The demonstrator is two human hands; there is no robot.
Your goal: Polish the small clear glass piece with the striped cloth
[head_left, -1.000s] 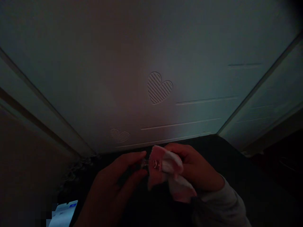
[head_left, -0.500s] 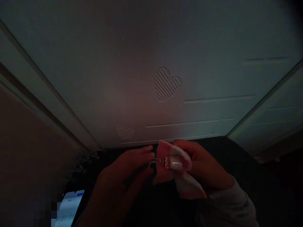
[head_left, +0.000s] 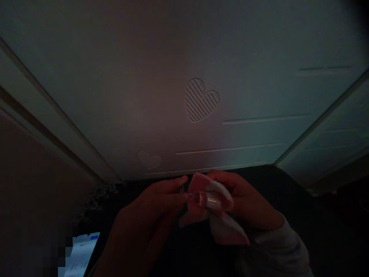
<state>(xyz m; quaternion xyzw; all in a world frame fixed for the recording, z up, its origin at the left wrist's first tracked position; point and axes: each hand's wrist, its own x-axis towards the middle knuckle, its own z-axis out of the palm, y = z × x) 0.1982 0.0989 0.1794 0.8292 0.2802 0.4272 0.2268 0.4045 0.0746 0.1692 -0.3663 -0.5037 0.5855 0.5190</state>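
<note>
My right hand point(head_left: 245, 200) is closed around a soft pink-and-white cloth point(head_left: 227, 229), whose folds hang below the fingers. In the cloth's fold lies a small clear, shiny object point(head_left: 211, 201) with a coppery glint at its left end; its kind is too dark to tell. My left hand point(head_left: 155, 204) comes in from the left, its fingertips closed on a thin, clear part at the left end of that object. Its thumb is partly lost in shadow.
A pale panel point(head_left: 150, 100) with engraved striped hearts and grooves stands right behind my hands. A lit phone point(head_left: 82, 254) lies at lower left on a dark surface point(head_left: 259, 177). Dark, ruffled trim point(head_left: 106, 192) runs along the left edge. The light is very dim.
The fingers of my left hand have closed at the left end of the clear object. The cloth in my right hand has shifted slightly left. The view has moved a little.
</note>
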